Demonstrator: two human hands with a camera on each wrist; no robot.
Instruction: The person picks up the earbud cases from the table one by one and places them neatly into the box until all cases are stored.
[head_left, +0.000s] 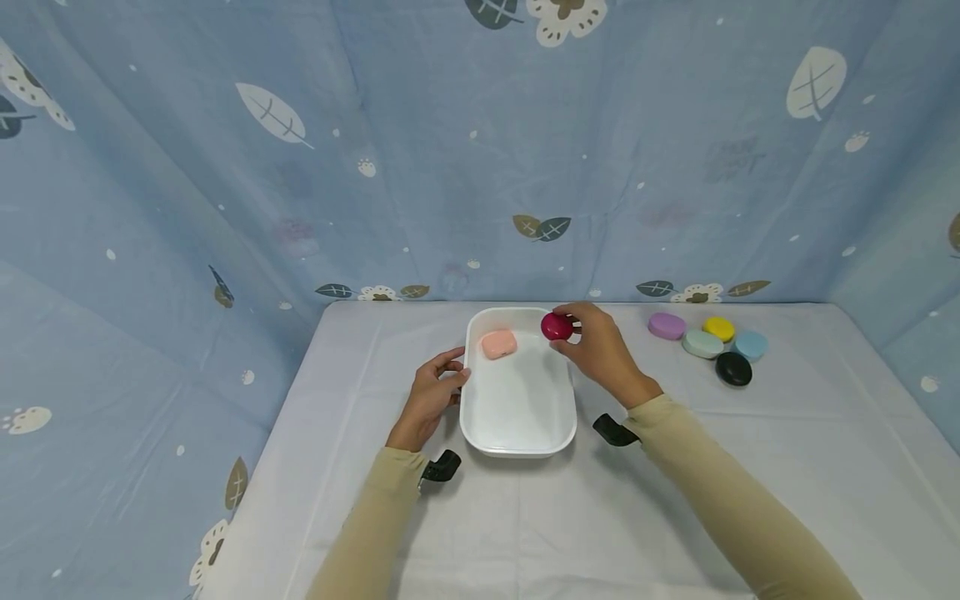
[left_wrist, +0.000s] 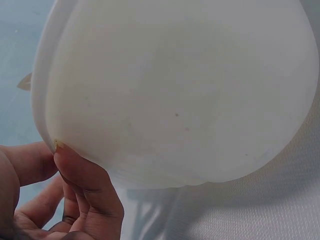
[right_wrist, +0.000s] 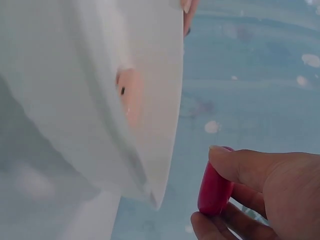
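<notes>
A white rectangular tray with rounded corners lies on the table, a small pink rounded block inside near its far left corner. My left hand pinches the tray's left rim between thumb and fingers; the left wrist view shows the thumb at the rim. My right hand holds a small glossy red oval object between thumb and fingertips, over the tray's far right corner. From the right wrist view, the red object is thick with rounded edges, and the pink block bears a small dark mark.
Right of the tray sits a cluster of small rounded pieces: purple, mint, yellow, light blue and glossy black. A white cloth covers the table, and a blue patterned curtain hangs behind.
</notes>
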